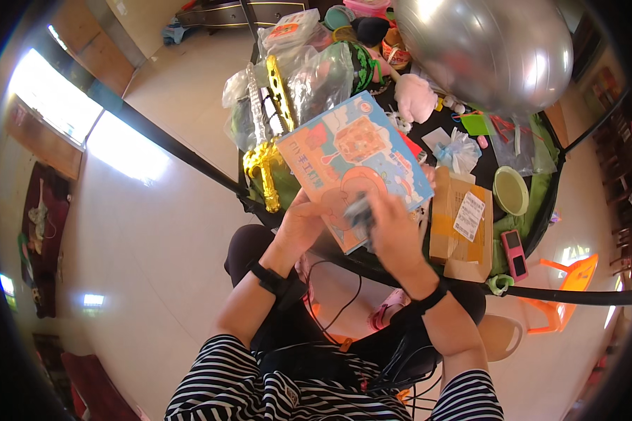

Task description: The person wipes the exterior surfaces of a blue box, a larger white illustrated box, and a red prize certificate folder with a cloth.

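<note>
A flat, colourful craft-kit box (344, 154) with cartoon pictures is tilted up over the near edge of the round black surface. My left hand (300, 228) grips its lower left edge, with the thumb on the printed face. Against the lower part of that face, my right hand (398, 235) is closed on a crumpled grey-blue cloth (359, 212). Motion blurs the cloth and the right fingers somewhat. Beside the box's left edge lies a toy sword (263, 168) with a gold hilt. To the right of my right hand sits a brown cardboard box (448, 224) with a white label.
A large silver balloon (488, 49) fills the far right. Clear plastic bags (323, 77) lie at the far left, and a pale green bowl (510, 191) and a pink handheld device (514, 254) at the right. An orange stool (576, 288) stands on the floor; cables (351, 302) hang near my legs.
</note>
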`<state>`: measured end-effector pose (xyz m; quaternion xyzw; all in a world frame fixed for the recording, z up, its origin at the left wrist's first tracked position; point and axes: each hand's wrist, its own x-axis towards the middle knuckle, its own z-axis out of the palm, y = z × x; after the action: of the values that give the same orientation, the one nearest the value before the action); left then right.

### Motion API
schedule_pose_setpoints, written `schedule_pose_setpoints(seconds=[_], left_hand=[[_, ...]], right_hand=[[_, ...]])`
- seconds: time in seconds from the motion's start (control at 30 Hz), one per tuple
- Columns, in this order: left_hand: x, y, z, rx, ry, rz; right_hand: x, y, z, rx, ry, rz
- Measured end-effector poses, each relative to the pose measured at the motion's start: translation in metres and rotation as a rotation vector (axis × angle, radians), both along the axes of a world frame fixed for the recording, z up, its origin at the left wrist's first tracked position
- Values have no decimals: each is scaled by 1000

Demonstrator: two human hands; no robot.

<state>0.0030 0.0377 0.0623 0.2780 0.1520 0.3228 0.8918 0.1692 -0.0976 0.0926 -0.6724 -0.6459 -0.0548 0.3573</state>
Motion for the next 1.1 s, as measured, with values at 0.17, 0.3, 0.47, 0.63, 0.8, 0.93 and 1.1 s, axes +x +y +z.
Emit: schedule_pose_setpoints(seconds=[0.17, 0.3, 0.47, 0.63, 0.8, 0.93, 1.1], left_hand=[[-3, 1, 5, 54, 108, -60], [1, -3, 13, 59, 120, -116], [2, -10, 3, 108, 162, -168], [-3, -22, 1, 99, 216, -196], [-1, -27, 10, 179, 206, -315], [-7, -28, 19, 181, 181, -354], [-9, -30, 16, 225, 204, -365]], right_hand=[[62, 11, -8, 54, 151, -551], [65, 9, -9, 17, 261, -588], [11, 9, -17, -11, 266, -29], [-25, 4, 2, -77, 327, 304], [6, 13, 2, -36, 313, -79], [70, 22, -15, 162, 141, -534], [69, 19, -18, 207, 194, -598]])
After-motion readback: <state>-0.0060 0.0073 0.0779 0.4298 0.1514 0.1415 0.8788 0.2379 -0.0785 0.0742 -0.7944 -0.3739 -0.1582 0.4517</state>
